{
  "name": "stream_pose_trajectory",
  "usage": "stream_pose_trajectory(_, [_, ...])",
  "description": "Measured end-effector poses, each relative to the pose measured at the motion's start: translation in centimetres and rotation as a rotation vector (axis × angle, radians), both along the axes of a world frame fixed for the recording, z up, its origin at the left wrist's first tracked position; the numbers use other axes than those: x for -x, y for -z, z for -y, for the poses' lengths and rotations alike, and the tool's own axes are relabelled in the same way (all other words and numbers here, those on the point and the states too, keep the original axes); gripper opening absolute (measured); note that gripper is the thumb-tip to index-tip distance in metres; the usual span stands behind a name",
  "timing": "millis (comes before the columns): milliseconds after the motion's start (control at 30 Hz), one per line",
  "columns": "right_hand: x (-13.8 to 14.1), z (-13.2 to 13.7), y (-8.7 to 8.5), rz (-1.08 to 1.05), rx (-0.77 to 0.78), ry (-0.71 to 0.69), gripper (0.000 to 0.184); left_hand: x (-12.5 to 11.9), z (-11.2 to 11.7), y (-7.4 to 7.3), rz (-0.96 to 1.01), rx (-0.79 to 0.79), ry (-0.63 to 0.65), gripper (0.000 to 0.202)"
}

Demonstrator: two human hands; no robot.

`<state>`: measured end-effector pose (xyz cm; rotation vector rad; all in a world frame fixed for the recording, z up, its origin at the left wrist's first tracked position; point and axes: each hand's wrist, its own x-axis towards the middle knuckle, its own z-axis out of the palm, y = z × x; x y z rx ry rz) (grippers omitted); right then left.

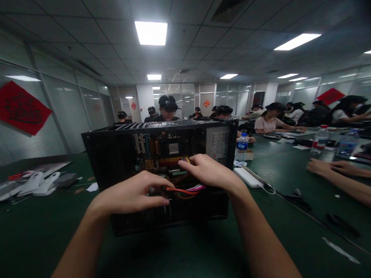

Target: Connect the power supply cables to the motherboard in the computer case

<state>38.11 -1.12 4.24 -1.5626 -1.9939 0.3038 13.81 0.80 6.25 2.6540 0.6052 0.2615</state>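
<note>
In front of me a black computer case (110, 158) lies with its side open, showing a motherboard (161, 144) inside. A loop of red, orange and pink wires (187, 191) hangs across the opening. My left hand (138, 192) reaches to the left end of this loop, thumb and fingers apart, its fingertips close to the wires. My right hand (209, 172) is curled over the bundle, with yellow wires showing at its thumb tip and the red ones coming out below the palm. Its other fingers are hidden inside the case. A labelled power supply (218, 144) sits at the upper right.
White and grey parts (41, 183) lie at the left on the green table (141, 258). Right of the case stand a water bottle (241, 149) and a white power bank (248, 177). A co-worker's hands (322, 166) rest farther right, near black straps (342, 224).
</note>
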Motion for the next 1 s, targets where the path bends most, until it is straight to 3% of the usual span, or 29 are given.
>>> stream_pose_trajectory(167, [0.5,0.2,0.1,0.029,0.066,-0.018,0.048,-0.4,-0.8,1.0,0.136,0.112,-0.005,0.031])
stream_pose_trajectory(367, [0.9,-0.1,0.6,-0.024,0.037,-0.032,0.042,-0.9,0.0,1.2,0.296,0.410,-0.037,0.033])
stream_pose_trajectory(600, [0.5,1.5,-0.3,-0.154,-0.054,-0.060,0.036,-0.1,0.9,0.6,0.061,0.295,0.043,0.039])
stream_pose_trajectory(867, [0.2,4.7,-1.2,-0.004,0.003,-0.161,0.042,-0.4,1.1,0.8,0.254,0.238,-0.107,0.038])
stream_pose_trajectory(1000, [0.9,6.2,-1.8,-0.089,-0.078,-0.305,0.036,-0.7,0.9,1.0,0.303,0.194,-0.137,0.037])
